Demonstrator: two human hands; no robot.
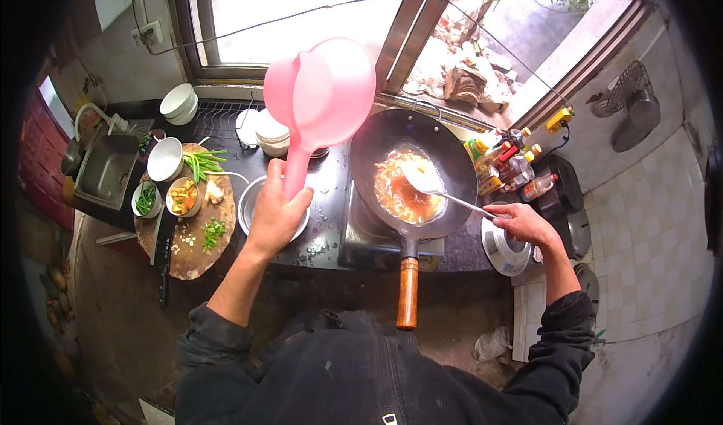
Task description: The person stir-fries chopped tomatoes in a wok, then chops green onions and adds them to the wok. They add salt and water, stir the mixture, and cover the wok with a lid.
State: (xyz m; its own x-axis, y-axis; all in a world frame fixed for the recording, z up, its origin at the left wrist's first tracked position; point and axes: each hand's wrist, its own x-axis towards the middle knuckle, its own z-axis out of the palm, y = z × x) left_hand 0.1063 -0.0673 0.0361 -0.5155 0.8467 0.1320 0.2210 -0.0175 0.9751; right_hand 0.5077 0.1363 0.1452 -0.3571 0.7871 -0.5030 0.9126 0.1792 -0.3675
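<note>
My left hand (277, 213) grips the handle of a pink plastic water ladle (333, 94), raised beside the wok; whether it holds water I cannot tell. A dark wok (435, 224) with a wooden handle (408, 295) sits on a cooker (356, 238). Reddish-brown liquid food (395, 190) with pale pieces lies in its bottom. In my right hand (522, 221) is the metal handle of a cooking ladle (463, 202), whose head rests in the food. Below the pink ladle, a metal basin (245, 210) is partly hidden by my left hand.
At left, a round wooden chopping board (192, 261) bears bowls, spring onions, ginger and a black-handled knife (164, 255). A sink (110, 165) lies beyond. Sauce bottles (511, 162) crowd the wok's right, near a metal lid (502, 250). White bowls (273, 131) stand behind.
</note>
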